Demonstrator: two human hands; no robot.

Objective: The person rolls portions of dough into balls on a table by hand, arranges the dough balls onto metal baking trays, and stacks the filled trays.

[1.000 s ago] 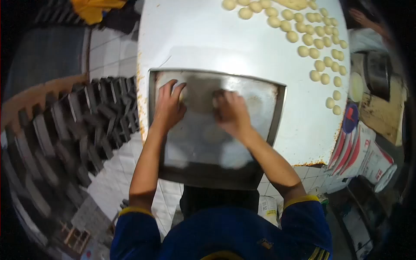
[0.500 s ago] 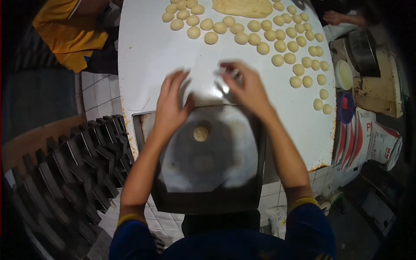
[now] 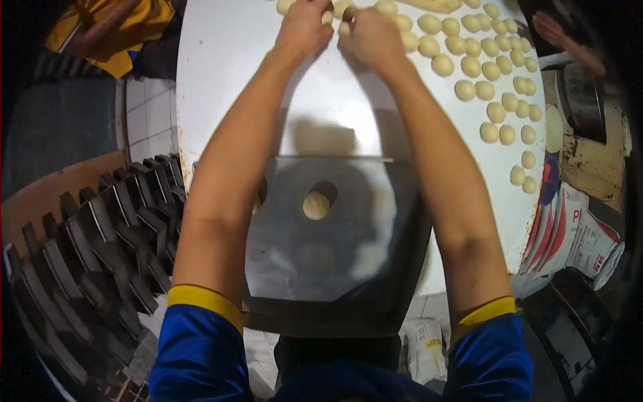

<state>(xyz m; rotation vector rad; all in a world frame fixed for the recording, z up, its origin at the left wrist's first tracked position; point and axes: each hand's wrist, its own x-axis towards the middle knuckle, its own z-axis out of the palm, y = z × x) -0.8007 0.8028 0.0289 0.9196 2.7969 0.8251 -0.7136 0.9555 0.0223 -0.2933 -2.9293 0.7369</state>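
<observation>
Both arms reach across the white table to its far part. My left hand (image 3: 307,28) is closed around a pale dough ball (image 3: 327,17) at its fingertips. Close beside it, my right hand (image 3: 375,35) has its fingers curled on another dough ball (image 3: 345,29), mostly covered by the fingers. Below my forearms lies a dark baking tray (image 3: 335,316), overlapping the table's near edge. One round dough ball (image 3: 316,205) sits on the tray; a second is mostly hidden behind my left forearm.
Many dough balls (image 3: 471,66) spread over the table's (image 3: 228,74) right side. A larger dough piece (image 3: 435,5) lies at the far edge. Stacked dark trays (image 3: 100,234) stand at left, sacks (image 3: 576,231) at right. Another person's hand (image 3: 549,28) shows at upper right, a yellow-clothed person (image 3: 144,33) at upper left.
My hands have moved forward from above the tray's far edge to the dough balls, and their spread fingers have closed on them. The view has shifted slightly.
</observation>
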